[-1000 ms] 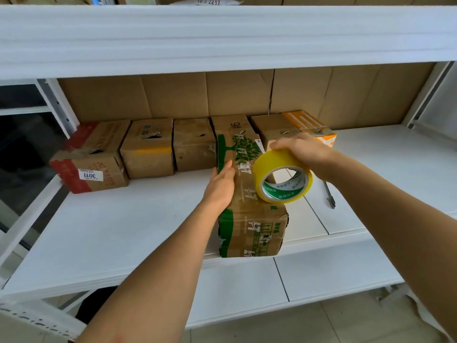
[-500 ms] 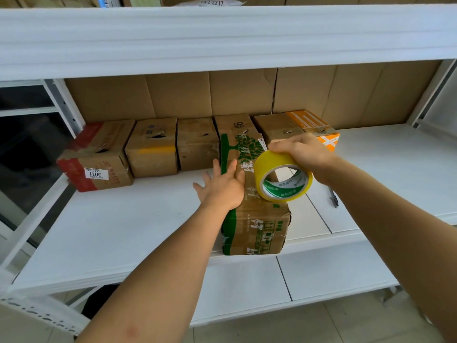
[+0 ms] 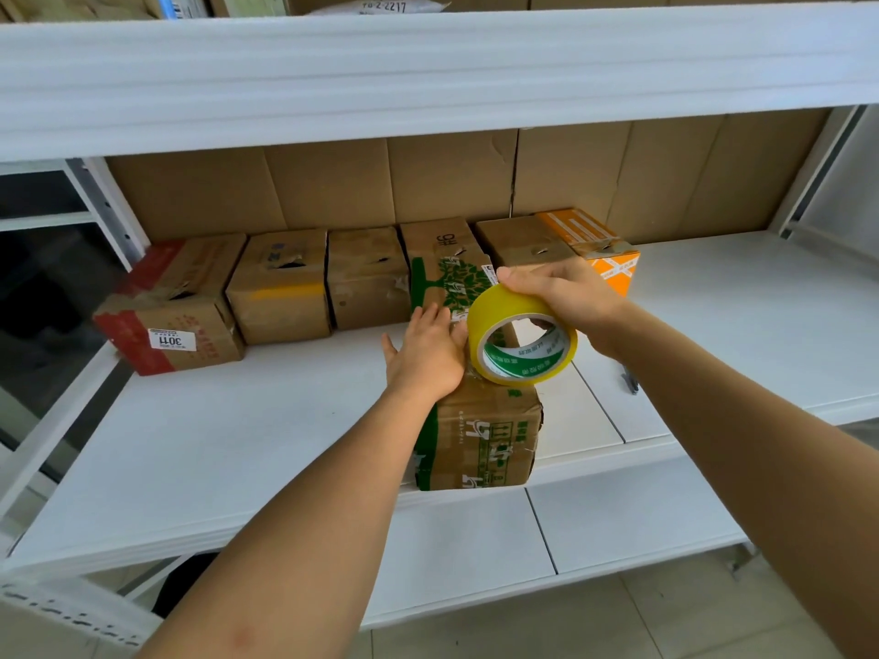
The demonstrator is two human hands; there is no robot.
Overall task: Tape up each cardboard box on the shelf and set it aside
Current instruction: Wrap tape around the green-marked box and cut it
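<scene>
Left hand (image 3: 424,352) slid forward; six boxes (image 3: 480,420).

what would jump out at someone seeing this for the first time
The bright yellow tape roll held by the right hand over the green-printed box at the shelf's front edge. The left hand lies flat on that box's top. Behind, a row of worn boxes lines the back.

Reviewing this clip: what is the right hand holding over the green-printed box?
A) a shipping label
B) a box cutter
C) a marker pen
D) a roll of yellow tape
D: the right hand grips a roll of yellow tape on top of the green-printed box, while the left hand rests flat on the box beside it.
</scene>
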